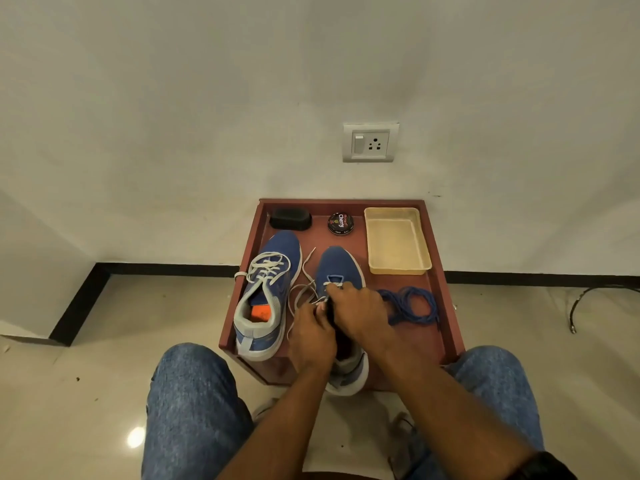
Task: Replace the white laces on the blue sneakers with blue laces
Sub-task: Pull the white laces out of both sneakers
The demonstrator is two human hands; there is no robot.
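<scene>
Two blue sneakers stand on a low reddish-brown table (443, 306). The left sneaker (268, 292) is fully laced with white laces. On the right sneaker (337, 266) the white lace (304, 289) is mostly pulled out and hangs loose to its left. My left hand (313, 336) pinches the white lace over the shoe's tongue. My right hand (358, 311) rests on the right sneaker, its fingertips at the lowest eyelets. A coil of blue laces (412, 304) lies to the right of that shoe.
At the back of the table are a black shoe brush (290, 218), a round tin of polish (341, 223) and a beige tray (396, 240). A wall with a socket (370, 142) stands behind. My knees in jeans flank the table.
</scene>
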